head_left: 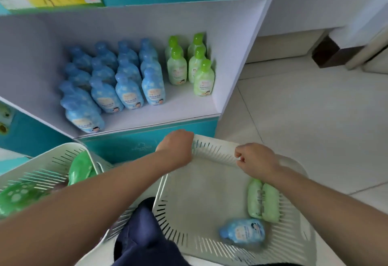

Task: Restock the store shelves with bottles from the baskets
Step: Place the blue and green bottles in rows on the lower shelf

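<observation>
A white slotted basket [210,242] sits low in front of me. My left hand [178,148] and my right hand [257,161] both grip its far rim. Inside lie two light green bottles [263,200] side by side and one blue bottle [243,232] on its side. The white shelf [168,108] above holds several upright blue bottles [129,91] in rows at the left and several light green bottles [196,64] at the right.
A second white basket [52,160] at the left holds darker green bottles [80,169]. Teal shelf base panel [126,146] stands just beyond the baskets. Pale tiled floor [304,108] lies to the right. My dark trouser knee [138,234] sits between the baskets.
</observation>
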`<state>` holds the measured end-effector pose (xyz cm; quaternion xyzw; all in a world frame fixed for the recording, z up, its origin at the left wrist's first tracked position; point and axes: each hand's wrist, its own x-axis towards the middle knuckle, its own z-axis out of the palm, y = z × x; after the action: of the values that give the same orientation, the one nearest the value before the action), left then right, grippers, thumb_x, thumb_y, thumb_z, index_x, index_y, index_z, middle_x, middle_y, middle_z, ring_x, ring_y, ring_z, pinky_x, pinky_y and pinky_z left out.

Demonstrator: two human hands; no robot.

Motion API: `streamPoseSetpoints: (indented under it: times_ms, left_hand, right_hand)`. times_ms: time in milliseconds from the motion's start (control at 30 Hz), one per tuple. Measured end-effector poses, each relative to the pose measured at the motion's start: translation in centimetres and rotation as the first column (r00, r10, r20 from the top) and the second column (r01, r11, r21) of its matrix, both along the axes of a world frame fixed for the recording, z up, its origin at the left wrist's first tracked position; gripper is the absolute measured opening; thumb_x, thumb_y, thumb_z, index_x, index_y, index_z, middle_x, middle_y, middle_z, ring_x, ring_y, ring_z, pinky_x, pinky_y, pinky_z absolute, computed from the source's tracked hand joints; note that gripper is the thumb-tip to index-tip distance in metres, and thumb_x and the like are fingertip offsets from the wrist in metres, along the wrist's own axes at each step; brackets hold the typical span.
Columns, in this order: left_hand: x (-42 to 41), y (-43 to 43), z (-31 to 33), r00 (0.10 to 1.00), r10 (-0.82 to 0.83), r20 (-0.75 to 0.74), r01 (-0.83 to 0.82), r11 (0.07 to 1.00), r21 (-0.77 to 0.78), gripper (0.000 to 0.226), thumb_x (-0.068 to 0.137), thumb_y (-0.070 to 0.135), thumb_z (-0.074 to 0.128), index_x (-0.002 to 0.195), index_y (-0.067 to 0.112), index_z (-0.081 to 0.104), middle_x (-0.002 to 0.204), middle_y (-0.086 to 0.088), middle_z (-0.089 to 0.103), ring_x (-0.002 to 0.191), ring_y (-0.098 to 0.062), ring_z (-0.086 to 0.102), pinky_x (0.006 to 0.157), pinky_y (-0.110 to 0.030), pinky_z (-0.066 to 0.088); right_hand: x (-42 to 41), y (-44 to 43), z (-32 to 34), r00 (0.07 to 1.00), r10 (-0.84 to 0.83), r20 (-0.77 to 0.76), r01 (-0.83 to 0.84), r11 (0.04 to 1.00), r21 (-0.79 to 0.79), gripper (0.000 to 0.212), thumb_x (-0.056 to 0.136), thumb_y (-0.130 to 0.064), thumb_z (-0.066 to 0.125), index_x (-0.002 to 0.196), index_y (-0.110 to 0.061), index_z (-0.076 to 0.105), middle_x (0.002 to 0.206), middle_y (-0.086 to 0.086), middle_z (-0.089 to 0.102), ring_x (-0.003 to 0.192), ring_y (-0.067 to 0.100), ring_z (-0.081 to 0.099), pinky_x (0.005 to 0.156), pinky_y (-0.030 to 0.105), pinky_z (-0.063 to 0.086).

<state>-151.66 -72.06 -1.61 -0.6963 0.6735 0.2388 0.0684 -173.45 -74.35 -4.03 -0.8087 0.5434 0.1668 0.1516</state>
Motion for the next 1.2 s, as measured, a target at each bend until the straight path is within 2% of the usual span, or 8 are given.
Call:
streamPoseSetpoints:
  times_ms: [133, 233, 400, 567, 733, 867, 1067, 1200]
  left_hand:
    - [-4.2, 0.1, -3.3, 0.985, -0.171, -0.003, 0.171, 0.985, 0.036, 0.039, 0.084, 0.015, 0.059, 0.123, 0.014, 0.056, 0.123, -0.009, 0.058, 0.115, -0.027, 0.055, 0.096, -0.037, 0.047]
    - [-6.9, 0.7, -6.2, 0.962, -0.274, -0.003, 0.272, 0.953, 0.133, 0.034, 0.084, 0.015, 0.06, 0.118, 0.011, 0.057, 0.121, -0.01, 0.056, 0.114, -0.031, 0.055, 0.095, -0.042, 0.048]
    - [-10.5, 2.6, -10.8, 0.886, -0.462, -0.036, 0.452, 0.847, 0.279, 0.034, 0.085, 0.016, 0.061, 0.117, 0.007, 0.057, 0.119, -0.014, 0.054, 0.114, -0.032, 0.053, 0.093, -0.036, 0.044]
    - [-12.7, 5.4, -14.5, 0.817, -0.565, -0.111, 0.555, 0.722, 0.412, 0.035, 0.087, 0.018, 0.061, 0.12, 0.006, 0.056, 0.121, -0.014, 0.054, 0.115, -0.031, 0.053, 0.093, -0.036, 0.044]
    - [-13.2, 8.1, -16.6, 0.838, -0.496, -0.228, 0.532, 0.646, 0.547, 0.039, 0.091, 0.026, 0.057, 0.126, 0.008, 0.053, 0.123, -0.011, 0.056, 0.116, -0.029, 0.054, 0.095, -0.036, 0.045]
    - [-13.3, 9.6, -17.0, 0.861, -0.367, -0.353, 0.507, 0.551, 0.663, 0.034, 0.095, 0.018, 0.044, 0.127, 0.007, 0.05, 0.128, -0.012, 0.056, 0.116, -0.03, 0.054, 0.094, -0.032, 0.043]
    - [-13.0, 9.7, -17.5, 0.948, -0.076, -0.308, 0.302, 0.519, 0.8, 0.05, 0.09, 0.034, 0.057, 0.134, 0.012, 0.046, 0.132, -0.005, 0.054, 0.112, -0.022, 0.054, 0.099, -0.032, 0.043]
    - [-14.0, 10.1, -16.8, 0.935, -0.155, -0.319, 0.352, 0.505, 0.788, 0.04, 0.091, 0.031, 0.056, 0.122, 0.006, 0.058, 0.117, -0.007, 0.061, 0.105, -0.023, 0.057, 0.088, -0.029, 0.043]
  right_hand:
    - [-1.8, 1.1, -2.4, 0.995, 0.091, -0.033, -0.089, 0.995, 0.037, 0.025, 0.092, -0.032, 0.046, 0.11, -0.021, 0.059, 0.113, 0.003, 0.061, 0.102, 0.024, 0.059, 0.082, 0.033, 0.048]
    - [-3.8, 1.7, -4.3, 0.997, 0.041, -0.065, -0.035, 0.994, 0.099, 0.028, 0.095, -0.032, 0.044, 0.115, -0.017, 0.057, 0.117, 0.005, 0.06, 0.107, 0.026, 0.057, 0.085, 0.034, 0.047]
    - [-7.5, 3.1, -7.7, 0.987, -0.051, -0.152, 0.077, 0.983, 0.166, 0.029, 0.093, -0.027, 0.052, 0.119, -0.015, 0.054, 0.125, 0.008, 0.051, 0.117, 0.027, 0.048, 0.093, 0.036, 0.045]
    - [-8.6, 3.8, -10.0, 0.961, -0.116, -0.25, 0.15, 0.981, 0.122, 0.036, 0.088, -0.016, 0.054, 0.124, -0.013, 0.053, 0.129, 0.012, 0.047, 0.12, 0.028, 0.043, 0.092, 0.037, 0.044]
    - [-7.6, 3.2, -10.9, 0.927, -0.103, -0.361, 0.144, 0.985, 0.09, 0.034, 0.085, -0.019, 0.061, 0.118, -0.012, 0.057, 0.127, 0.013, 0.045, 0.114, 0.029, 0.044, 0.087, 0.034, 0.041]
    - [-7.6, 3.0, -11.1, 0.908, -0.094, -0.409, 0.169, 0.974, 0.15, 0.036, 0.087, -0.008, 0.055, 0.123, -0.005, 0.053, 0.127, 0.017, 0.043, 0.11, 0.03, 0.052, 0.082, 0.032, 0.045]
    - [-7.8, 3.1, -11.5, 0.92, -0.043, -0.39, 0.159, 0.949, 0.271, 0.03, 0.091, -0.007, 0.05, 0.12, -0.007, 0.059, 0.129, 0.013, 0.048, 0.119, 0.026, 0.048, 0.093, 0.029, 0.042]
    - [-8.4, 3.3, -11.6, 0.933, -0.13, -0.335, 0.234, 0.926, 0.294, 0.032, 0.091, -0.012, 0.054, 0.122, -0.005, 0.056, 0.128, 0.014, 0.047, 0.119, 0.028, 0.047, 0.093, 0.031, 0.042]
